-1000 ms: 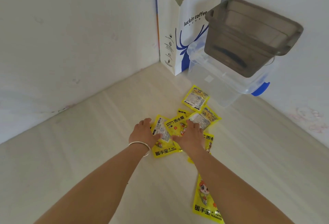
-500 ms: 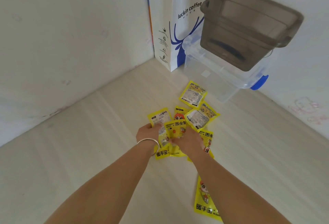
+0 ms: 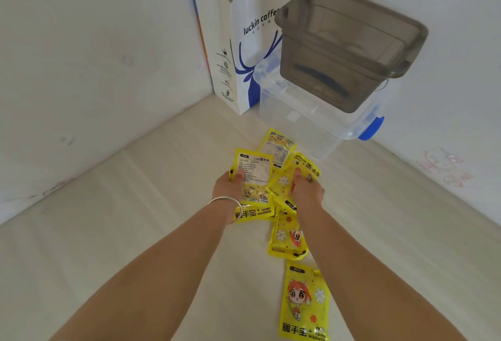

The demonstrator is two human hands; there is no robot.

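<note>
Pale floor [image 3: 113, 232], white walls [image 3: 95, 56]; left hand [image 3: 227, 191] fingers [image 3: 238, 178] round label-side packet [image 3: 256, 174], right hand [image 3: 307, 194] fingers [image 3: 297, 176] round flowered packet [image 3: 282, 184].

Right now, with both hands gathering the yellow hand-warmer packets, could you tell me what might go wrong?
The left hand pinches the white-backed packet by one edge, and the right hand the flowered packet likewise; either could slip. The grey bin sits tilted on the clear box just beyond, so a bump might topple it. The cartoon packet by the right forearm may be overlooked.
</note>
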